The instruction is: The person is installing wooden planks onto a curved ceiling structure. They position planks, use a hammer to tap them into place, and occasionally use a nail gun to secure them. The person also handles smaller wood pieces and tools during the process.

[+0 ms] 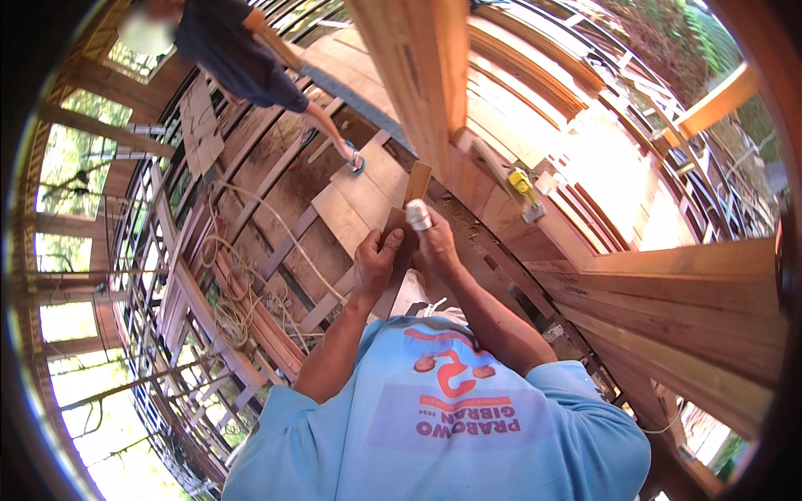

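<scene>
My left hand (375,264) is closed around a flat dark brown piece of wood (399,256), held in front of my body. Close beside it, my right hand (437,242) is closed on a short white-and-silver cylinder (418,215), whose exact kind I cannot make out. Just beyond that cylinder a lighter brown wooden strip (419,181) sticks out. The frame does not show clearly whether the strip and the dark piece are joined.
A wooden post (426,75) rises ahead. On the ledge to the right lies a yellow tool (524,184). Another person (242,54) stands at the far left on boards (359,200) laid over open joists. Coiled rope (234,321) and stacked planks (263,313) are at left.
</scene>
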